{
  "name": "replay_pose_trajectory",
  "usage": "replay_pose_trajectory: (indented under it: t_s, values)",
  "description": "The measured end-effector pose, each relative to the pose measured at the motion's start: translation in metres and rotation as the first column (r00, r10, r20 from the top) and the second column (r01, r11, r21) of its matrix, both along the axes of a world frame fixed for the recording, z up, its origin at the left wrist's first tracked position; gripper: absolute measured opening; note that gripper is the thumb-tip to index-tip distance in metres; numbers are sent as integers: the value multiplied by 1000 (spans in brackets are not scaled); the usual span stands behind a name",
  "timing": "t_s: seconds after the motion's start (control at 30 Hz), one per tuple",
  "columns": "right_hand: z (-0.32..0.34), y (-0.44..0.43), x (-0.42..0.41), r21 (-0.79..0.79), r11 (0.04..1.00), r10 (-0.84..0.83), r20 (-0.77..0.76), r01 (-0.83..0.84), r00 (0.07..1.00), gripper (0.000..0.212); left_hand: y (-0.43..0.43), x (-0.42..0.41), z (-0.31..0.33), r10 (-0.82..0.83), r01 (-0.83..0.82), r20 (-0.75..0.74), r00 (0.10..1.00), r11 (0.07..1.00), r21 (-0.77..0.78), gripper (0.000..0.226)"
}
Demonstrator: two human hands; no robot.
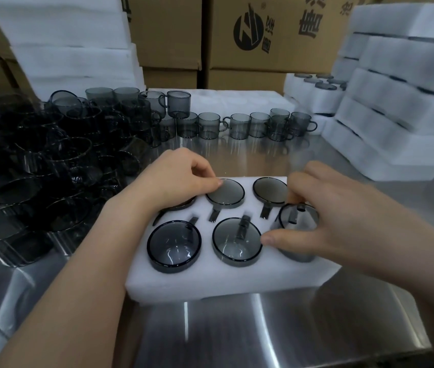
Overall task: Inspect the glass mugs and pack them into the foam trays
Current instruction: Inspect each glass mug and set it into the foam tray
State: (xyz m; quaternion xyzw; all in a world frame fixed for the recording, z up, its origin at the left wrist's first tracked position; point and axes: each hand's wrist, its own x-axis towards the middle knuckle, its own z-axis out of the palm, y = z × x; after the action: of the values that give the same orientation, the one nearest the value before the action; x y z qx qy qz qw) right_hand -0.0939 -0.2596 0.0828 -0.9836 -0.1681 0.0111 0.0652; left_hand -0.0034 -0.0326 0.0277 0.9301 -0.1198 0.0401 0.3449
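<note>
Glass mugs (174,245) fill 5 pockets of the foam tray (210,282) on the desk (237,328), and the right hand (343,229) grips the 6th mug (299,217), tilted over the front-right pocket. Left hand (178,179) curls over the back-left mug (178,206), grip unclear. Best now: level it, line handle with slot, press gently.
</note>
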Motion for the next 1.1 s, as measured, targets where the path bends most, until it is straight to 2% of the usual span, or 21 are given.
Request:
replay_pose_trajectory:
  t_s: [0.17,0.3,0.33,0.47,0.63,0.77,0.8,0.93,1.1]
  values:
    - [-7,5,3,-16,998,-63,50,64,997,48,1,1,-1,0,0,5,1000,1000,-6,16]
    - [-17,1,3,-25,1000,0,106,3,994,61,1,2,-1,-3,3,2,1000,1000,-7,18]
    - [-21,0,5,-16,999,32,92,-31,995,63,0,3,-1,-3,3,3,1000,1000,-6,18]
    - [-33,0,8,34,995,99,-137,-95,986,84,0,5,-3,-3,2,18,1000,1000,11,18]
    - [-38,-1,11,-95,988,108,-166,-125,980,88,-1,7,-5,0,-1,29,1000,1000,22,18]
    - [-33,2,21,-106,987,93,-256,-124,962,104,-1,6,-6,2,-3,43,999,1000,24,18]
    - [-32,5,25,-74,991,90,-245,-111,965,107,-1,6,-5,3,-4,43,999,1000,22,18]
    - [-37,27,48,101,987,130,-27,-126,991,101,0,2,-2,-9,8,49,999,1000,15,17]
    - [-54,38,56,99,983,156,19,-157,988,86,-1,3,-2,-2,1,90,996,1000,9,29]
